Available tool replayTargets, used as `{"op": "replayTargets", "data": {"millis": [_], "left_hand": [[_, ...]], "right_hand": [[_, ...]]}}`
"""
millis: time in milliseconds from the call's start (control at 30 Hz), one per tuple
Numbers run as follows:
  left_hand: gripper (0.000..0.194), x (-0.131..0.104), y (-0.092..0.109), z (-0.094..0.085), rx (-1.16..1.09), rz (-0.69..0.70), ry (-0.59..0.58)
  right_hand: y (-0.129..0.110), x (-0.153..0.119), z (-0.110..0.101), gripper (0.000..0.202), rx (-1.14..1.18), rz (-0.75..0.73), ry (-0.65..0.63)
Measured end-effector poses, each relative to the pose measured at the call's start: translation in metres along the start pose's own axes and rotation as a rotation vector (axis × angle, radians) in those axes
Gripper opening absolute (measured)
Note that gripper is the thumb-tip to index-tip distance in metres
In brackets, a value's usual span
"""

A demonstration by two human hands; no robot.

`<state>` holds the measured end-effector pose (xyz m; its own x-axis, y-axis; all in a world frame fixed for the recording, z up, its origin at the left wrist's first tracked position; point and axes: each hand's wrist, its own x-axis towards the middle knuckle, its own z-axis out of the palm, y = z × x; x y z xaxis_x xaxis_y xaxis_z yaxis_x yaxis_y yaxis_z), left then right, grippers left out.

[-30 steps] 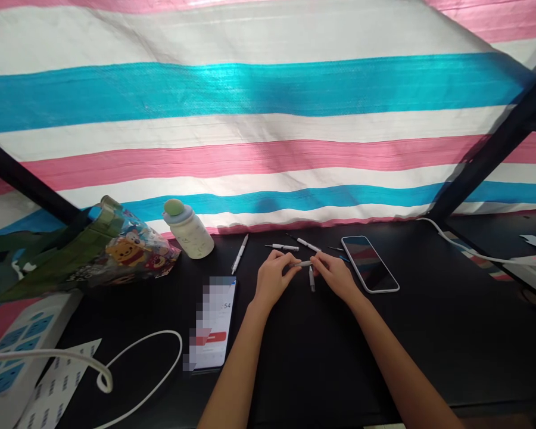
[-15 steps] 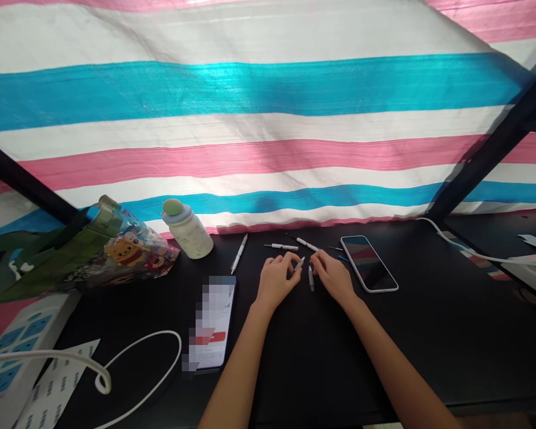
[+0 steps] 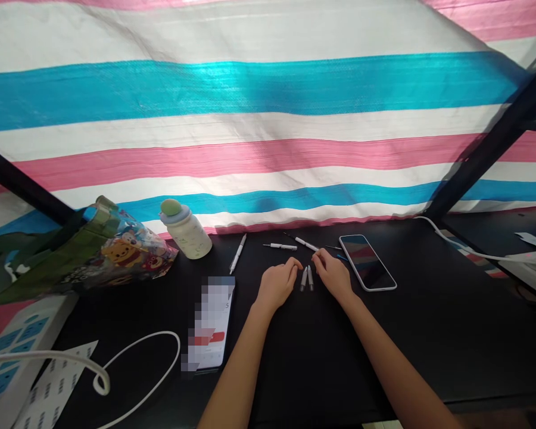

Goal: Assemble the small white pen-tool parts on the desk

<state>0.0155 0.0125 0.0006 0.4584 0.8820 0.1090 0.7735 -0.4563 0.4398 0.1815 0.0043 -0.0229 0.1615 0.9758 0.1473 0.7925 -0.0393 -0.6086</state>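
Note:
Two short pen barrel pieces, one on the left (image 3: 304,279) and one on the right (image 3: 311,278), lie side by side on the black table between my hands. My left hand (image 3: 274,285) rests just left of them, fingers curled together with nothing visible in them. Across from it, my right hand (image 3: 334,273) is closed; whatever its fingers may hold is hidden. Its fingertips are by the near end of a white pen part (image 3: 306,244). Another white pen part (image 3: 280,246) lies beyond my left hand. A thin blue-tipped piece (image 3: 342,257) pokes out behind my right hand.
A whole white pen (image 3: 238,254) lies left, beside a lit phone (image 3: 215,333). A dark-screened phone (image 3: 368,263) lies right. A bottle (image 3: 188,232), a printed bag (image 3: 125,250), a white cable (image 3: 178,351) and a power strip (image 3: 49,322) occupy the left side.
My left hand has set the short barrel piece down next to the other one and let go, drawing slightly left. My right hand has barely moved.

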Motion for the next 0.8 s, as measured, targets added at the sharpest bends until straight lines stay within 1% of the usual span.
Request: {"op": "replayTargets", "data": {"millis": [233, 433, 800], "left_hand": [[0.023, 0.0013, -0.0077, 0.0039, 0.072, -0.115, 0.053], [0.023, 0.0017, -0.0083, 0.0035, 0.089, -0.117, 0.056], [0.024, 0.0019, -0.0072, 0.0028, 0.118, -0.139, 0.024]], "right_hand": [[0.0034, 0.0015, 0.0043, 0.02, -0.069, -0.012, -0.006], [0.0059, 0.0017, 0.0077, 0.021, -0.127, -0.053, -0.016], [0.0041, 0.0016, 0.0078, 0.02, -0.182, -0.043, -0.034]]}}
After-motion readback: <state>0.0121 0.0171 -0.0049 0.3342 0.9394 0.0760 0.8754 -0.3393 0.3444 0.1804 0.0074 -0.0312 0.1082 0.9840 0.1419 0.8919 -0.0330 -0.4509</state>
